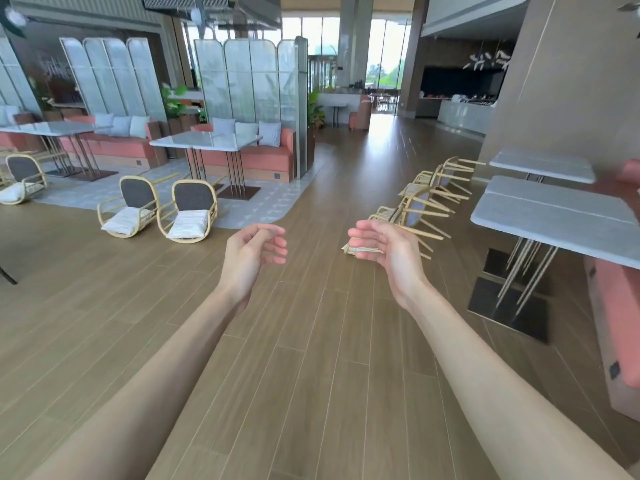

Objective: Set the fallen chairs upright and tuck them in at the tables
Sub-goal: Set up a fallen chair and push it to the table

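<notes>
Two rattan chairs [188, 211] lie tipped on their backs on the floor at left, in front of a marble table [206, 140]. A third fallen chair [22, 183] lies at the far left. On the right, three fallen chairs [420, 209] lie in a row with legs pointing at the grey tables [554, 216]. My left hand [256, 252] and my right hand [384, 249] are held out in mid-air over the wooden floor, palms facing each other, fingers loosely curled, holding nothing. The right hand covers part of the nearest fallen chair on the right.
Pink sofas [263, 155] with cushions back the left tables, behind them glass screens [242, 81]. A pink bench [620, 306] runs along the right wall. Dark table bases [509, 303] stand on the floor at right. A wide wooden aisle runs down the middle.
</notes>
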Demonstrator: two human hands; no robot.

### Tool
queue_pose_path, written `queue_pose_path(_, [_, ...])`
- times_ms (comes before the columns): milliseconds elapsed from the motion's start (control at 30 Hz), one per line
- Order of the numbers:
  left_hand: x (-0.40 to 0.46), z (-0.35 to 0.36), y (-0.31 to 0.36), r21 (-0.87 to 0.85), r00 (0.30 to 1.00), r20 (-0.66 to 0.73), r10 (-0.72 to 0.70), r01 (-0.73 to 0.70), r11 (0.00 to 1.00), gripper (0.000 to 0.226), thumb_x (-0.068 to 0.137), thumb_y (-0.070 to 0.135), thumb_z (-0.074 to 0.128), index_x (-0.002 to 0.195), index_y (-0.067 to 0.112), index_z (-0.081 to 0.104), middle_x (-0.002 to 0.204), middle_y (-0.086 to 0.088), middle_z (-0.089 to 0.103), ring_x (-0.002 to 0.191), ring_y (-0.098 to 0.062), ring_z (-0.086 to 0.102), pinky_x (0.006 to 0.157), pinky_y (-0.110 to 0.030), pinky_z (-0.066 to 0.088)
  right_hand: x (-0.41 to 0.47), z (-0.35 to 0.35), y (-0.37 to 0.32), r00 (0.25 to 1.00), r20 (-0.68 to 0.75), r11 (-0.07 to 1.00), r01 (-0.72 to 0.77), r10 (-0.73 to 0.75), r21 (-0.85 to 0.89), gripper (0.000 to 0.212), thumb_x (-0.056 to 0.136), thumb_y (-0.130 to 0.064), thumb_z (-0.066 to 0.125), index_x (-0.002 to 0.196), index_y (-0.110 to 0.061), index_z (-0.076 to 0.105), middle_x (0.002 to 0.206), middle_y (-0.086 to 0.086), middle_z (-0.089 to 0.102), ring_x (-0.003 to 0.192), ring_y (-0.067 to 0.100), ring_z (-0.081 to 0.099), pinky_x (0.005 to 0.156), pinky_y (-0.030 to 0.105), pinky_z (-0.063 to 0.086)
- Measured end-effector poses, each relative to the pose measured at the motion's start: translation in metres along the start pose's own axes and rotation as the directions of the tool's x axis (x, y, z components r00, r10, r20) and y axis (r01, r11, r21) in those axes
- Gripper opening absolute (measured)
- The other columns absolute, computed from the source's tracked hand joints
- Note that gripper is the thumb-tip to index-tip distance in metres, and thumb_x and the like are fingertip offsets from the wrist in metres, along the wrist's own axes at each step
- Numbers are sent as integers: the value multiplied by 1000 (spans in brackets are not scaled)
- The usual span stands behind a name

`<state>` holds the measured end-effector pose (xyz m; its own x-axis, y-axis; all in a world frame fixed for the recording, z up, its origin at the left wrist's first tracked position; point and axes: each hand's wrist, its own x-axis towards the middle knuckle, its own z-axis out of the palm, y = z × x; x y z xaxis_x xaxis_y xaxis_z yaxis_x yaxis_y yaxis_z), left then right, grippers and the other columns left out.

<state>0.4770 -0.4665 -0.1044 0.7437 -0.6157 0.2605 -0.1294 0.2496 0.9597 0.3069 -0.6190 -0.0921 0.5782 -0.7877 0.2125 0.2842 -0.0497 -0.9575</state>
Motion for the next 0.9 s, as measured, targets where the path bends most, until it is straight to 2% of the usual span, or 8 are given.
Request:
queue_pose_path(167, [128,22,-29,-19,999,-25,-19,19,1000,24,97,1,46,93,1,69,76,-11,67,70,-21,64,73,-41,53,137,4,25,999,-25,998,-34,35,59,26,101,-11,47,105,3,68,109,28,72,92,33,69,77,35,54])
queue_pose_path(267, [202,32,-45,-6,1000,-30,-2,2,1000,23,97,1,46,92,4,69,77,-12,66,69,-23,63,71,-37,54,210,9,43,998,-18,997,-67,68,46,27,100,-12,46,105,1,69,109,26,73,91,31,70,80,37,55])
queue_pose_path(367, [270,36,-84,-27,999,-37,3,-4,1000,24,96,1,47,89,7,69,76,-11,66,69,-22,64,68,-30,56,284,7,76,996,-28,995,-87,88,47,29,100,-13,46,107,2,70,105,22,75,90,30,72,80,36,56])
queue_pose_path(433, [320,40,-117,-66,999,-39,-24,22,998,24,96,1,46,89,6,69,76,-12,66,69,-23,63,68,-31,56,337,7,106,994,-38,994,-98,100,55,32,100,-14,47,111,6,69,104,21,76,90,29,73,79,35,57])
queue_pose_path(600, [492,64,-188,-74,996,0,-86,86,994,24,96,3,47,90,6,69,76,-10,66,68,-22,64,71,-35,55,503,16,161,990,-82,993,-109,112,43,30,100,-15,46,108,2,71,105,20,76,93,30,72,84,38,55])
queue_pose_path(700, [605,80,-207,-58,995,60,-85,89,994,23,96,4,46,92,6,69,77,-10,66,70,-23,63,73,-38,55,600,21,176,984,-145,992,-96,107,83,30,99,-15,48,109,3,70,105,20,76,95,32,72,85,39,55])
queue_pose_path(900, [777,125,-240,-21,982,151,-116,121,992,25,96,3,46,88,9,68,75,-9,65,69,-22,63,74,-38,55,755,7,199,965,-241,991,-80,103,104,32,100,-14,48,112,8,68,106,22,75,96,34,71,82,37,55])
